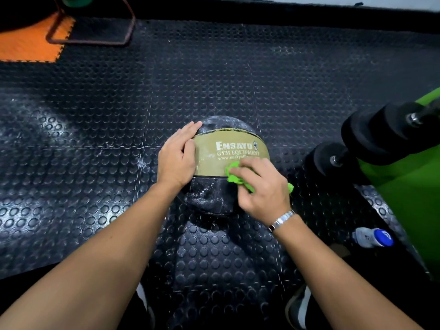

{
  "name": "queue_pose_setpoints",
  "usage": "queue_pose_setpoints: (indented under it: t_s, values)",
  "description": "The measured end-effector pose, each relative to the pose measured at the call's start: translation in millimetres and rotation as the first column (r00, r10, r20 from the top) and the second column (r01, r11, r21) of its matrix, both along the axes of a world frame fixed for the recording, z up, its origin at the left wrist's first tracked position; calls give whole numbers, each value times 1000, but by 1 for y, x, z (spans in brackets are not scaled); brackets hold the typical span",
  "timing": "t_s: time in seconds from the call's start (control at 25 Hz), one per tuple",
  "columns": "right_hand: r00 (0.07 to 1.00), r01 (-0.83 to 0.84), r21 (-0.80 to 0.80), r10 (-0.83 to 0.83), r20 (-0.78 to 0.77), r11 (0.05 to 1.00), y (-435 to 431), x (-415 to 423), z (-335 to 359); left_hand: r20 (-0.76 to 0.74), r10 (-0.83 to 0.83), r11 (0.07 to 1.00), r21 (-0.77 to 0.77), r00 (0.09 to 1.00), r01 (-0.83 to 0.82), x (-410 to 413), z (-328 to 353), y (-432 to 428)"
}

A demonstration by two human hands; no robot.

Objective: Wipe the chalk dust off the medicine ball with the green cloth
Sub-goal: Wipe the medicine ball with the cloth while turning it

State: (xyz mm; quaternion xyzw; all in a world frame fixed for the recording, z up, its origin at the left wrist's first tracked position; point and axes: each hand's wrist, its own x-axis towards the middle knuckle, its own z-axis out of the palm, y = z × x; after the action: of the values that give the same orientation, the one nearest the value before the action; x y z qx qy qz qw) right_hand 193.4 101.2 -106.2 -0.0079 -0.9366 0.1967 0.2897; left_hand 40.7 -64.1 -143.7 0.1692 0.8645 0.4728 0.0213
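Observation:
A black medicine ball (209, 196) with an olive band printed "Ensayo Gym Equipment" rests on the studded rubber floor. White chalk dust shows on its top and on its near black panel. My left hand (177, 156) lies flat against the ball's left side, fingers together. My right hand (264, 186) presses a bunched green cloth (234, 175) onto the ball's right front, at the lower edge of the olive band. Most of the cloth is hidden under my fingers; a tip sticks out at the right.
A green gym machine (404, 182) with black foam rollers (371, 139) stands close on the right. A plastic bottle with a blue cap (372, 237) lies by its base. An orange mat (31, 41) and a metal frame (95, 41) sit far left. My shoes (300, 308) are below.

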Motion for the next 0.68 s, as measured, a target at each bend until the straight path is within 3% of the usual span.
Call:
queue_pose_setpoints:
  t_s: [0.04,0.2,0.28,0.36,0.56,0.68]
  values:
    - [1000,-16,39,17,-14,999,6,3,1,-5,-2,1000,0,1000,2,1,-1,-1]
    - [975,217,-56,-214,67,974,1,-34,24,-13,1,1000,-21,1000,-1,3,-2,7]
    - [995,12,92,-21,93,996,-16,-35,22,-5,13,999,-30,1000,-13,1,-1,5]
    - [979,-187,231,161,127,955,-11,-19,20,-14,8,1000,-30,1000,-8,2,-3,1]
    - [976,89,174,-121,183,981,-20,-69,40,-29,7,999,-37,1000,-8,6,-2,7]
    - [965,-138,258,71,251,956,-25,-63,35,-38,10,998,-57,999,-12,3,-5,3]
